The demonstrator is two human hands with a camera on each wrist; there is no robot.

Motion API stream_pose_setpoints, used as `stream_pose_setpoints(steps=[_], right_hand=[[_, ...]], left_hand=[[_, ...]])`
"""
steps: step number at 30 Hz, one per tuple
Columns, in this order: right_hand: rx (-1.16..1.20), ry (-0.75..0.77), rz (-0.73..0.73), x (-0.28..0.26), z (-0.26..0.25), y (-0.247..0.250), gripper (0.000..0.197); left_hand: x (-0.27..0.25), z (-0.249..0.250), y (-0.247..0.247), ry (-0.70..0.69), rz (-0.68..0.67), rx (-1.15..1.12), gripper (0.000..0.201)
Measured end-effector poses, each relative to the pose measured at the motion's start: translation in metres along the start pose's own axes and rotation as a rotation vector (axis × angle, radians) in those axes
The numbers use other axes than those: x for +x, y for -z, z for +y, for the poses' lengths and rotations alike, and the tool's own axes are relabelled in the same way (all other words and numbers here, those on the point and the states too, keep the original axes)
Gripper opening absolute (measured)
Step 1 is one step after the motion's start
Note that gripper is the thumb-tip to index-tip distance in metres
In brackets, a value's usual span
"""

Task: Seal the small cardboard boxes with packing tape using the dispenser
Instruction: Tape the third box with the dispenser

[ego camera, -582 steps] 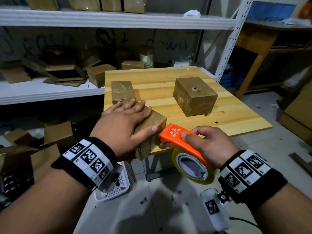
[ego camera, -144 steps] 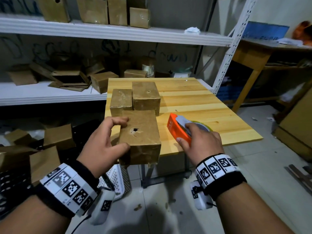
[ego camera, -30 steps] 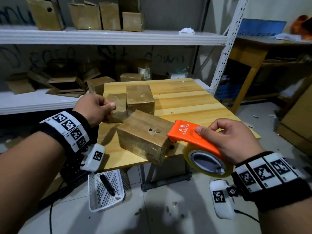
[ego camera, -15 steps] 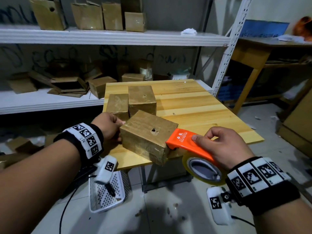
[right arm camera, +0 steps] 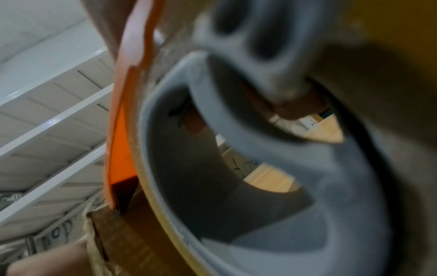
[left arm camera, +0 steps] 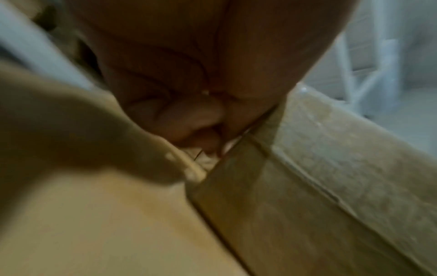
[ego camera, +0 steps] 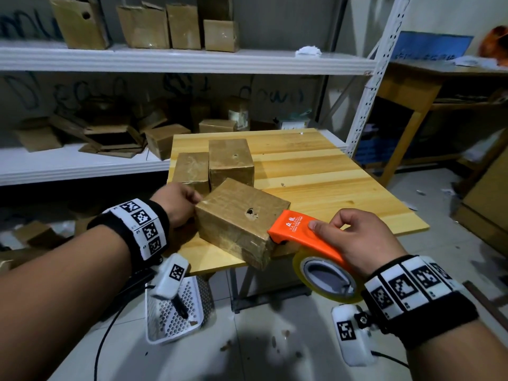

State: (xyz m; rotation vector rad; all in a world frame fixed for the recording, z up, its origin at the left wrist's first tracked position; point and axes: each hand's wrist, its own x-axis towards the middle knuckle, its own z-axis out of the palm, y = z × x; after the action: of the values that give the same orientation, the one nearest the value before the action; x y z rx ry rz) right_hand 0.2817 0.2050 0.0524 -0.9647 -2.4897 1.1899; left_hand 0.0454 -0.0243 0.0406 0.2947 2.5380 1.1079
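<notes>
A small cardboard box [ego camera: 236,215] with a hole in its top sits skewed at the table's near edge, and it also fills the left wrist view [left arm camera: 307,186]. My left hand [ego camera: 178,202] holds its far left corner with curled fingers [left arm camera: 208,130]. My right hand [ego camera: 354,237] grips the orange tape dispenser [ego camera: 294,229]. The dispenser's nose lies against the box's upper right edge, and its tape roll [ego camera: 327,279] hangs off the table edge. In the right wrist view the orange blade guard [right arm camera: 120,145] meets the box [right arm camera: 132,233].
Two more small boxes [ego camera: 192,169] [ego camera: 231,160] stand side by side just behind the held one on the wooden table [ego camera: 330,174]. White shelving [ego camera: 82,166] with loose cartons stands to the left and behind. A white perforated basket [ego camera: 176,312] sits on the floor below.
My left hand has left the rear small box and come to the near box's left corner. The dispenser's nose has closed onto that box's right edge.
</notes>
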Motion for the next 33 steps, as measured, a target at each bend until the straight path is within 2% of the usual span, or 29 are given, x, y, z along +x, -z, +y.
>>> stream_pose_setpoints(steps=[3,4,6,7,10,12,14,17,25,30,33], right_hand=[[0.000,0.003,0.007,0.001,0.002,0.000,0.050],[-0.001,0.009,0.007,0.002,0.003,0.000,0.050],[-0.008,0.024,0.004,0.002,0.004,0.000,0.051],[-0.013,0.027,0.001,0.002,0.004,-0.001,0.052],[-0.010,0.032,0.002,0.001,0.004,-0.002,0.051],[-0.001,0.031,0.008,0.001,0.006,-0.005,0.052],[0.011,0.030,0.013,0.001,0.009,-0.007,0.054],[0.027,0.035,0.014,0.001,0.012,-0.010,0.054],[0.022,0.014,0.005,-0.004,0.023,0.010,0.053],[0.066,-0.008,-0.021,-0.014,0.037,0.024,0.065],[0.053,0.000,-0.020,-0.017,0.041,0.025,0.054]], left_hand=[[-0.013,0.012,0.006,-0.229,0.303,-0.199,0.018],[-0.022,0.017,0.005,-0.304,0.317,-0.244,0.016],[-0.040,0.021,-0.005,-0.432,0.229,-0.194,0.017],[-0.048,0.022,-0.012,-0.477,0.172,-0.118,0.027],[-0.064,0.020,-0.028,-0.632,0.033,0.263,0.088],[-0.069,0.015,-0.037,-0.722,0.004,0.581,0.110],[-0.070,0.010,-0.046,-0.759,-0.012,0.792,0.117],[-0.065,0.004,-0.053,-0.780,0.038,0.897,0.117],[-0.062,0.000,-0.058,-0.788,0.083,0.835,0.109],[-0.060,0.000,-0.060,-0.768,0.102,0.828,0.106],[-0.060,-0.001,-0.060,-0.773,0.107,0.817,0.105]])
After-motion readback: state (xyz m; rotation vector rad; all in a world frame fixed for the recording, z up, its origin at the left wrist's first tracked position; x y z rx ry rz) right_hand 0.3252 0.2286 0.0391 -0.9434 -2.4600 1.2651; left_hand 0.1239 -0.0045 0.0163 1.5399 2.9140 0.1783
